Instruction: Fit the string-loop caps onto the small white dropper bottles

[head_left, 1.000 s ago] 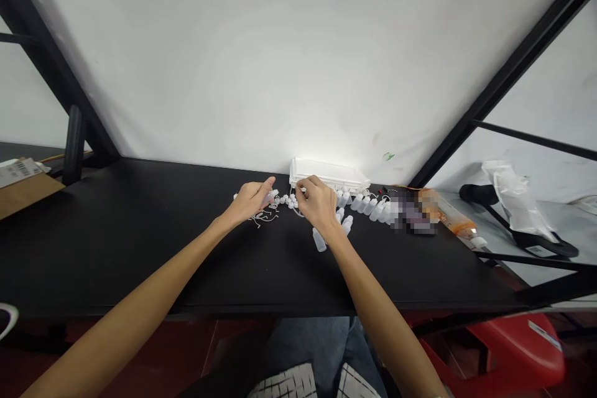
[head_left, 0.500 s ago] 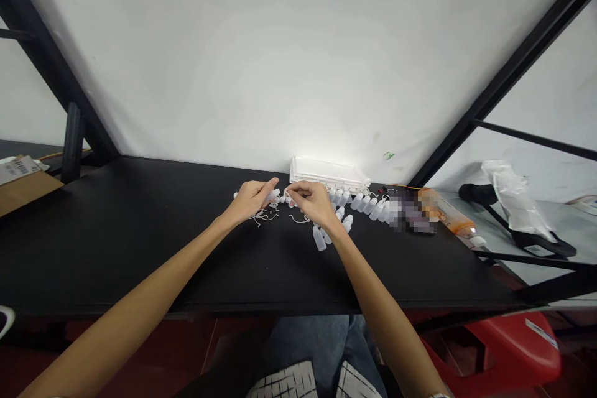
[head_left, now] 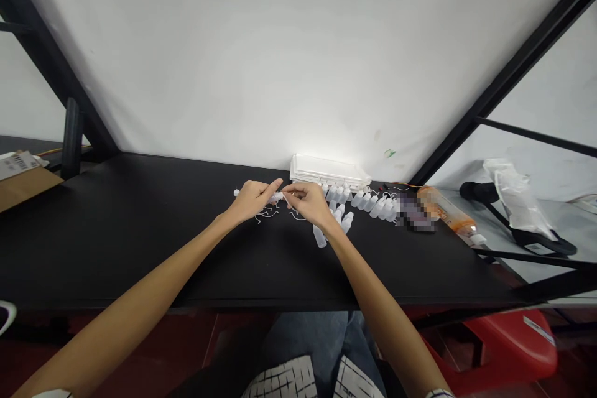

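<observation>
My left hand (head_left: 252, 200) is closed around a small translucent bottle (head_left: 275, 198), whose white top end points right. My right hand (head_left: 308, 201) pinches a thin white piece right at that end of the bottle; the piece is mostly hidden by the fingers. Below the hands lie curved white strips (head_left: 267, 215) on the black table (head_left: 140, 230). Right of my right hand, several small translucent bottles (head_left: 319, 237) lie near the wrist, and more bottles (head_left: 364, 201) lie in a row further right.
A stack of white flat packs (head_left: 326, 169) lies against the wall. To the right are an orange-labelled bottle (head_left: 450, 214) and a blurred dark item. A cardboard box (head_left: 28, 186) sits far left, a red stool (head_left: 508, 348) below right.
My right hand has moved slightly left, bringing the thin white piece to the tip of the bottle in my left hand. The view has shifted slightly.
</observation>
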Demonstrator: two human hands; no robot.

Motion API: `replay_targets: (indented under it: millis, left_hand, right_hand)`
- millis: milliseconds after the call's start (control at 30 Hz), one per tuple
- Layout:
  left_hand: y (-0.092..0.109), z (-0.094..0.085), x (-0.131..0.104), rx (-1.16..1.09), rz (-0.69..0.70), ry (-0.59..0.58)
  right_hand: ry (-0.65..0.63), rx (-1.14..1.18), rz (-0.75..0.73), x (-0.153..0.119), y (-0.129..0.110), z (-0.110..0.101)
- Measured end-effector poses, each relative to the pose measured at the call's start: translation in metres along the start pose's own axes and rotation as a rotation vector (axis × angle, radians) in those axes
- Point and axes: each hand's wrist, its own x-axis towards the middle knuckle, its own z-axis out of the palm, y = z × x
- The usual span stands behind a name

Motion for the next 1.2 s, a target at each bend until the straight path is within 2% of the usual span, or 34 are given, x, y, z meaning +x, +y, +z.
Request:
replay_targets:
  millis: [100,367,733,933,1067,1200]
  left_hand:
    - [-0.001,0.002,-0.001,0.036,0.019,0.022]
    - [-0.012,0.003,0.001,0.197,0.052,0.122]
    - [-0.012,0.006,0.0,0.268,0.068,0.09]
    - [-0.005,-0.002,-0.001,0.174,0.054,0.146]
    - [0.003,-0.01,-0.003,0.028,0.064,0.12]
    - [0.003,-0.008,-0.003,-0.003,0.151,0.063]
  right_hand:
    - [-0.002,0.071,0.022,0.0,-0.001,0.002]
    - [-0.111,0.19,0.015,-0.003,-0.004,0.002]
    - [-0.182,0.03,-0.041,-0.003,0.005,0.005]
    - [-0.177,0.132,0.003,-0.004,-0.003,0.005]
    - [-0.127,0.172,0.01,-0.002,-0.006,-0.001]
    - [-0.022,0.238,0.055,0.001,-0.002,-0.008]
